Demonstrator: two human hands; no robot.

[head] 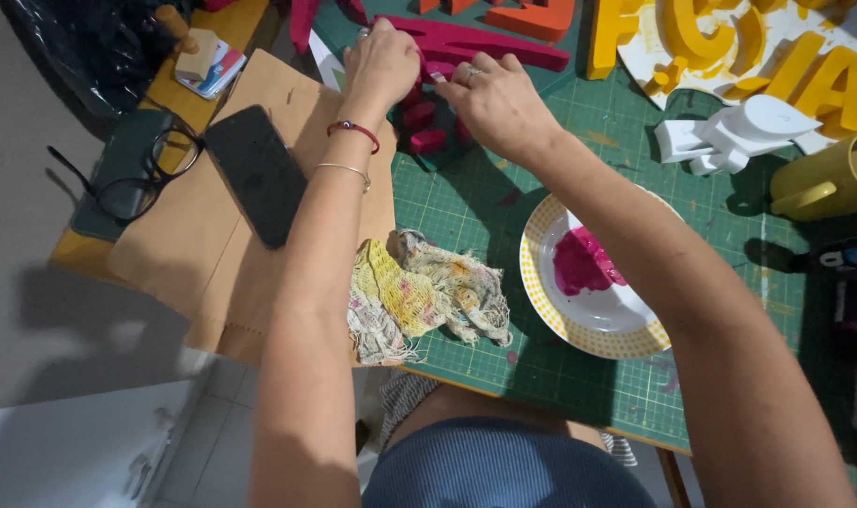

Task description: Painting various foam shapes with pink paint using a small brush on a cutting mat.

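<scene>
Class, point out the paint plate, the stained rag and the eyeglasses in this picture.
Paint plate (pixel 593 325): head view, bare white inside near the yellow rim.
Stained rag (pixel 428 292): head view, middle of the crumpled cloth.
Eyeglasses (pixel 132 193): head view, the nearer lens.

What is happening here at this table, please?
A person is working with both hands on a magenta letter shape at the far side of a green cutting mat. The left hand grips it from the left, and the right hand holds something small and pale against it; I cannot tell what. A plate with yellow rim holding magenta paint sits under the right forearm, beside a stained rag. Yellow letters, glasses and a black phone lie around.
</scene>
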